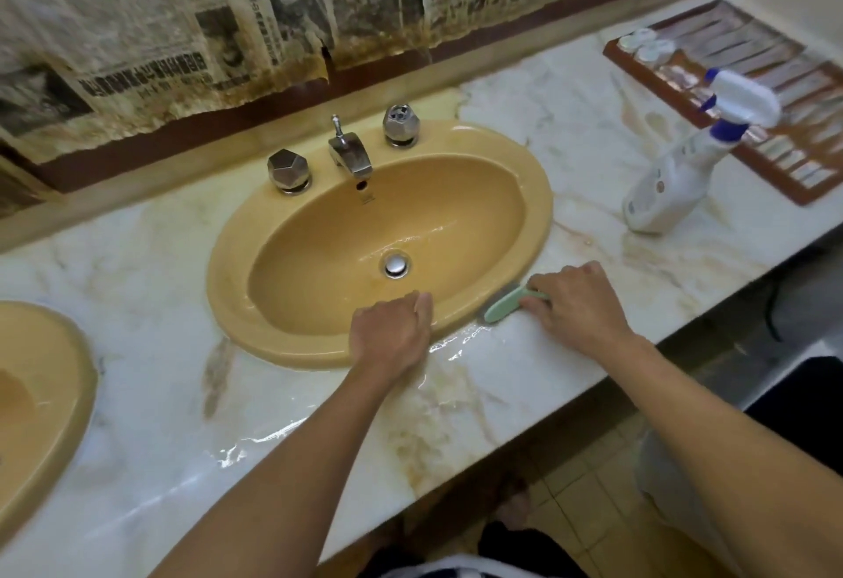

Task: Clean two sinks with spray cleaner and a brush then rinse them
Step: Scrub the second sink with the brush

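A yellow oval sink (511,157) is set in the marble counter, its basin wet around the chrome drain (395,265). My left hand (392,335) rests on the sink's near rim, fingers curled together and holding nothing. My right hand (579,303) grips a pale green brush (504,307), which lies on the counter at the sink's right rim. A white spray bottle (675,176) with a blue-and-white trigger stands on the counter to the right, apart from both hands. A second yellow sink (54,395) shows partly at the left edge.
A chrome tap (350,153) with two faceted knobs sits behind the basin. A brown tray (748,89) with small items lies at the back right. Water pools on the marble counter (137,267) near its front edge. Stained newspaper covers the wall behind.
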Action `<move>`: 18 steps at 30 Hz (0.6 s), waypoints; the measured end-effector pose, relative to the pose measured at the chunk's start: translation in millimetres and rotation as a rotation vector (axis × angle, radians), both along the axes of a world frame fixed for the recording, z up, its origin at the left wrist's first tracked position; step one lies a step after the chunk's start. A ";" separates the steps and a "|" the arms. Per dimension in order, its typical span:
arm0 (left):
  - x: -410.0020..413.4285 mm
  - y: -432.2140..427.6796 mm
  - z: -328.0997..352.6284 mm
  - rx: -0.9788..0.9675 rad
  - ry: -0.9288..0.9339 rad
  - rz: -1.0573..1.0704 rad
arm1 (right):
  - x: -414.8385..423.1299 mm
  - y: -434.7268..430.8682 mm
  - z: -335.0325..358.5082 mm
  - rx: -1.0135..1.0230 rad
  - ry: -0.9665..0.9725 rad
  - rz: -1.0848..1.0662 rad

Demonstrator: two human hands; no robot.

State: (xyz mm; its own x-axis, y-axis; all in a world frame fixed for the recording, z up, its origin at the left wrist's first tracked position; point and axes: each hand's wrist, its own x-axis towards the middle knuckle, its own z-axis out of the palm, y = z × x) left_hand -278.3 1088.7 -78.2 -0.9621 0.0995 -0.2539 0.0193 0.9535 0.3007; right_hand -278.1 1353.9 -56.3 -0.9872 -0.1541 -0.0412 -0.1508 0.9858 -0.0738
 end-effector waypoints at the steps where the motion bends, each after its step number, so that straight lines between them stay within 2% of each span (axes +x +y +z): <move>1: -1.5 3.9 0.8 -0.017 -0.014 0.032 | 3.7 -9.9 -3.3 -0.048 -0.015 0.061; 3: -5.0 10.2 2.2 -0.034 -0.033 0.092 | 12.6 -25.8 -9.1 -0.109 -0.062 0.174; 6: -7.8 16.2 3.6 -0.060 -0.050 0.170 | -2.8 -4.8 -7.9 -0.082 -0.082 0.239; 9: -5.0 20.2 5.1 -0.084 -0.031 0.212 | -32.4 51.4 -2.7 -0.028 -0.045 0.076; 12: -4.9 24.0 7.5 -0.105 -0.008 0.224 | -48.2 81.1 5.6 -0.081 -0.008 -0.081; 18: -6.5 26.9 10.4 -0.105 -0.016 0.239 | -19.0 25.4 10.9 -0.138 -0.128 0.291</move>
